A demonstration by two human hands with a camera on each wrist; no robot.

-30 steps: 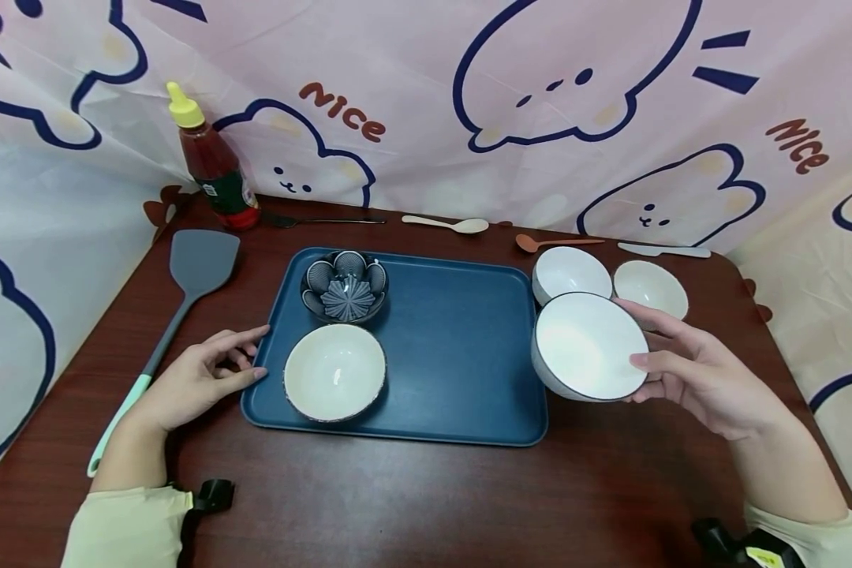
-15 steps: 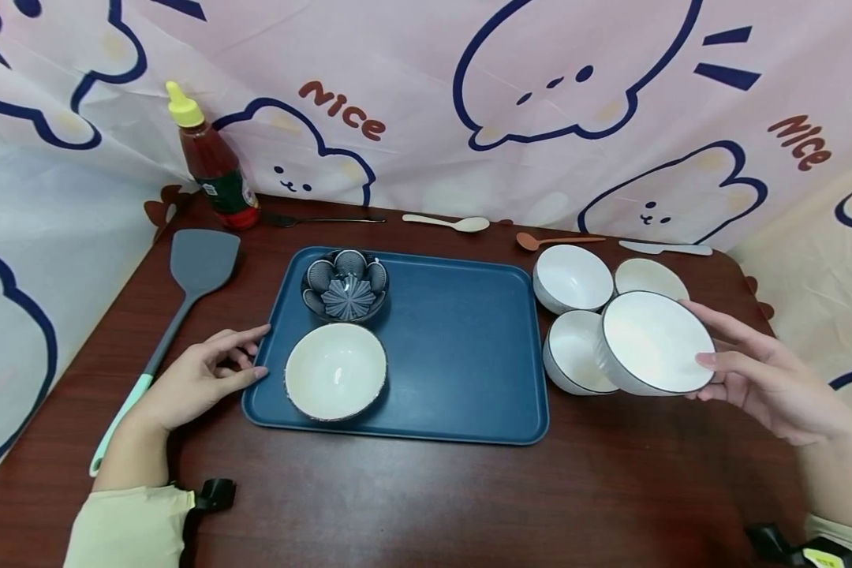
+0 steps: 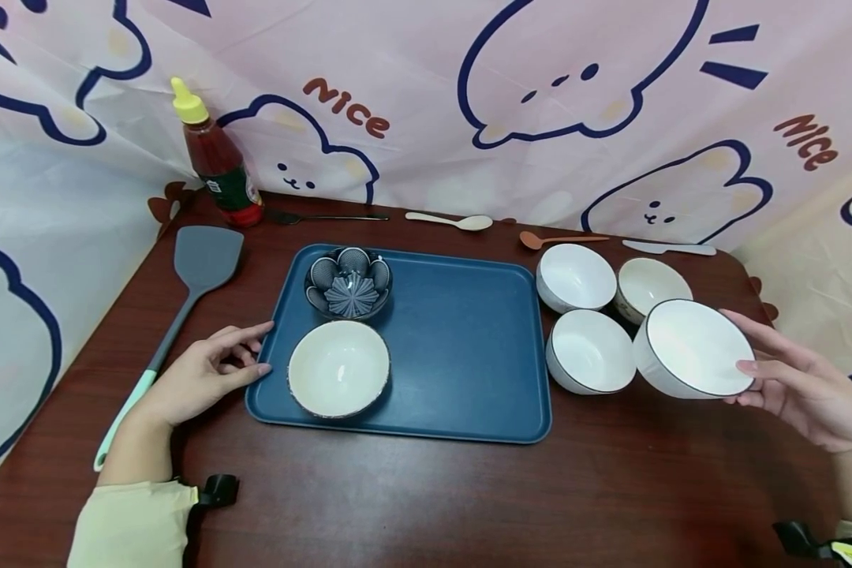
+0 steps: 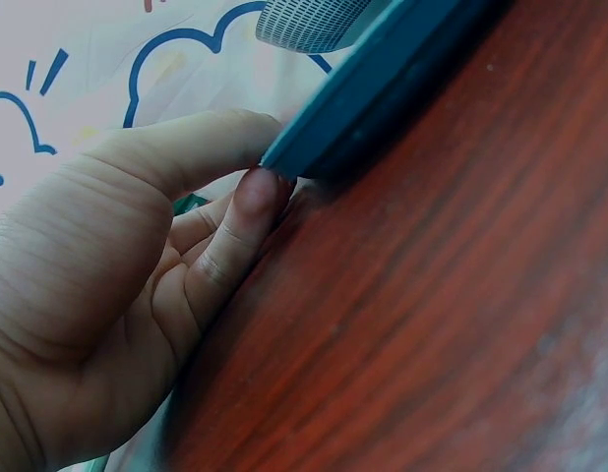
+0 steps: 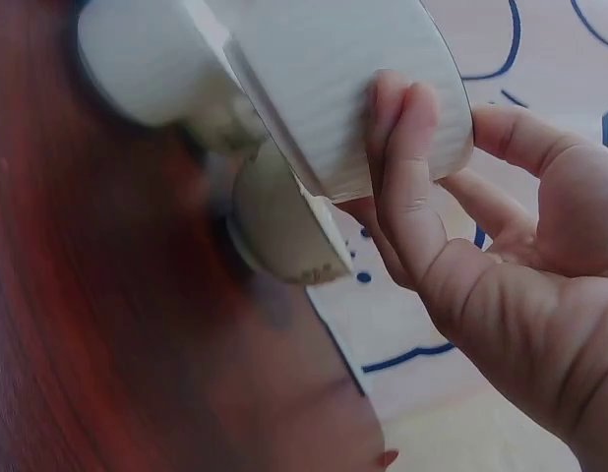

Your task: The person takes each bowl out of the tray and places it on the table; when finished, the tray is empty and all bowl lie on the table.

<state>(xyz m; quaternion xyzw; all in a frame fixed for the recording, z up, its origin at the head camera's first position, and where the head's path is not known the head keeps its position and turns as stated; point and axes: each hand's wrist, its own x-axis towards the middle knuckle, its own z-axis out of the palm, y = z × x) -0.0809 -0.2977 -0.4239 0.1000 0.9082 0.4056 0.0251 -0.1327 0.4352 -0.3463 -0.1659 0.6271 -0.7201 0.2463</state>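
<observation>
My right hand (image 3: 809, 386) grips a white bowl (image 3: 696, 347) with a thin dark rim, thumb at the rim and fingers around its side. In the right wrist view the fingers curl against the wall of that bowl (image 5: 343, 88), held over the table. My left hand (image 3: 202, 375) pinches the left edge of a blue tray (image 3: 468, 355); in the left wrist view its thumb and fingers meet at the tray's edge (image 4: 309, 143). On the tray's left half stand a dark petal-patterned bowl (image 3: 349, 285) and, nearer me, a cream bowl (image 3: 338, 369).
Right of the tray stand white bowls (image 3: 577, 276) (image 3: 592, 351) and a smaller cream bowl (image 3: 653, 284). A sauce bottle (image 3: 220, 170) and a grey spatula (image 3: 207, 256) are at left. Along the back lie a fork (image 3: 326, 217), white spoon (image 3: 454, 222), brown spoon (image 3: 561, 239) and knife (image 3: 667, 248).
My right hand has carried its bowl to the right, uncovering the white bowl beside the tray and more of the small cream bowl. My left hand stays at the tray's edge.
</observation>
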